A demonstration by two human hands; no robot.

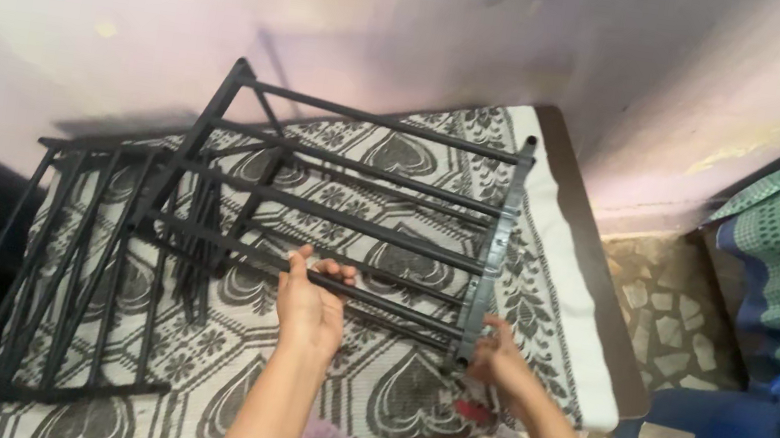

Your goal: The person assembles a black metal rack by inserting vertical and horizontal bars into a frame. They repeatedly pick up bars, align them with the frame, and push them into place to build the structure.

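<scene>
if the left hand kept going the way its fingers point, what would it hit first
The left hand already grips a black rack bar, fingers pointing away toward the wall. Going straight on, it would probably meet the next parallel bar of the same black rack first, though depth between the bars is unclear.

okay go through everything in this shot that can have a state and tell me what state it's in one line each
Left hand: gripping a rod of the raised rack.
Right hand: at the side bar's lower end; grip unclear.
Raised rack: tilted, part-assembled.
Side bar: fitted on the rod ends.
Second rack: lying flat.
Loose rods: bundled, unattached.
</scene>
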